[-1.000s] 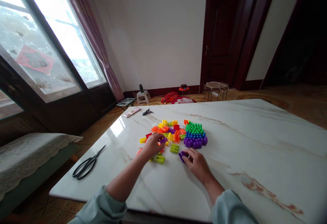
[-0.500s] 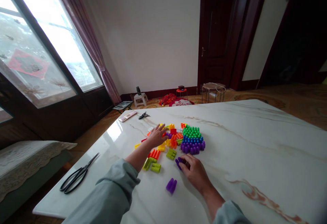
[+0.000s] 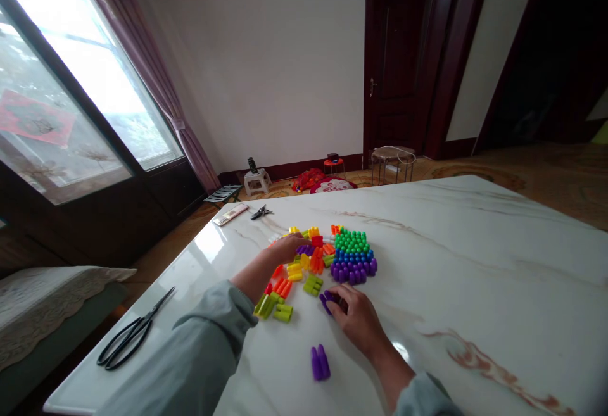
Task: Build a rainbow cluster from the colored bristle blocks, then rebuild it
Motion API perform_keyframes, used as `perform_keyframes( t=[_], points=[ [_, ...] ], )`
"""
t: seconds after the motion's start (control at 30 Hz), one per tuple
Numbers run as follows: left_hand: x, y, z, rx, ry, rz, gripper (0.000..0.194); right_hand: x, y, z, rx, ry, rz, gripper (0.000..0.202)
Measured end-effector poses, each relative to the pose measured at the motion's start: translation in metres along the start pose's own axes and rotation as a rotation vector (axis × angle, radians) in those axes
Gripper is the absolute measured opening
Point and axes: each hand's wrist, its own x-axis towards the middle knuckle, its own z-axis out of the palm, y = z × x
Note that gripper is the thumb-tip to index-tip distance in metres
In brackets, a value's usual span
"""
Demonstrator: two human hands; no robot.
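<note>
My left hand (image 3: 286,249) reaches over a loose pile of bullet-shaped plastic building blocks, its fingers stretched out above a purple block (image 3: 304,250) and beside a red block (image 3: 317,241). Whether its fingertips touch either one I cannot tell. Fingers and thumb of my right hand (image 3: 354,315) are closed round a purple block (image 3: 325,302), low over the table. Just beyond it stands an assembled group of blocks, with green rows (image 3: 351,242), blue rows (image 3: 354,258) and purple rows (image 3: 354,273). Another purple block (image 3: 320,363) lies alone nearer to me.
Lime-green blocks (image 3: 284,313) and orange blocks (image 3: 282,287) lie in the pile's near part. Black long-handled scissors (image 3: 128,340) rest at the table's left. A phone (image 3: 231,214) and a black clip-like tool (image 3: 261,212) lie by the far left edge of the marble-patterned table (image 3: 456,264).
My left hand has lowered, and its fingers now point toward the red and purple blocks. My right hand still holds its purple block. The view has shifted slightly.
</note>
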Motion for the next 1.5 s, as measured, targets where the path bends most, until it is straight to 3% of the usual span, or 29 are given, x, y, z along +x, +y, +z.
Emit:
perform_keyframes(
  t=[0.1, 0.27, 0.6, 0.9, 1.2, 1.37, 1.5],
  points=[
    [0.008, 0.001, -0.003, 0.026, -0.094, 0.099, 0.058, 0.0, 0.0, 0.0, 0.006, -0.003, 0.01, 0.016],
    [0.015, 0.002, -0.011, 0.042, -0.177, 0.153, 0.057, 0.001, 0.0, 0.0, 0.006, -0.002, 0.014, 0.015],
    [0.017, 0.004, -0.002, 0.041, -0.183, 0.024, 0.05, 0.001, 0.001, 0.001, -0.003, -0.002, 0.03, 0.015],
    [0.01, 0.005, 0.012, 0.001, -0.038, -0.045, 0.042, 0.001, -0.001, 0.0, -0.006, 0.005, 0.016, 0.014],
    [0.002, 0.013, 0.013, -0.009, 0.09, -0.11, 0.04, 0.002, 0.003, 0.002, -0.005, 0.001, 0.007, 0.017],
    [-0.005, 0.017, 0.0, -0.059, 0.202, -0.141, 0.042, 0.002, 0.006, 0.003, 0.005, 0.009, 0.012, 0.019],
    [-0.034, 0.04, -0.02, -0.178, 0.316, -0.052, 0.039, 0.002, 0.007, 0.004, 0.003, 0.028, 0.02, 0.02]
  ],
)
